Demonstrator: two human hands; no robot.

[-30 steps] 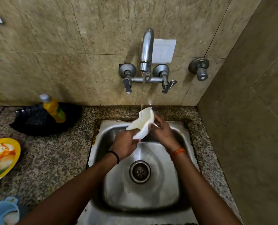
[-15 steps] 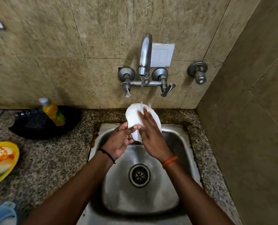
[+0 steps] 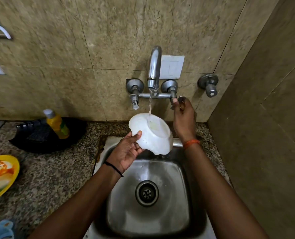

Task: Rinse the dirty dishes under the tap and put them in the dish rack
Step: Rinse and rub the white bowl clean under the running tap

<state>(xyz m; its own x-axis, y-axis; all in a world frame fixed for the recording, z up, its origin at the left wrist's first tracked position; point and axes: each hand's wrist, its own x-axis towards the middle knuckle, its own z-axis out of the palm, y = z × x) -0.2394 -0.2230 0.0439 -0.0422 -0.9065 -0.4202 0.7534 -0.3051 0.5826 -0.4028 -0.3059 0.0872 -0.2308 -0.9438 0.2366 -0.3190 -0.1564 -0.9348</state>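
A white bowl [image 3: 152, 133] is held upside down and tilted under the running tap [image 3: 154, 66], with water falling on its base. My left hand [image 3: 127, 150] grips the bowl's rim from below, thumb on the outside. My right hand [image 3: 183, 118] is raised at the right tap handle [image 3: 173, 99], fingers curled round its lever. The steel sink [image 3: 148, 192] lies beneath. No dish rack shows in view.
A yellow plate with food remains [image 3: 0, 176] sits at the left counter edge, a blue dish [image 3: 1, 230] below it. A yellow soap bottle [image 3: 57, 124] stands in a black tray [image 3: 46, 135]. A brown wall closes the right side.
My right hand left the bowl and rose to the right tap handle. The left hand turned the bowl so its base faces up under the stream.
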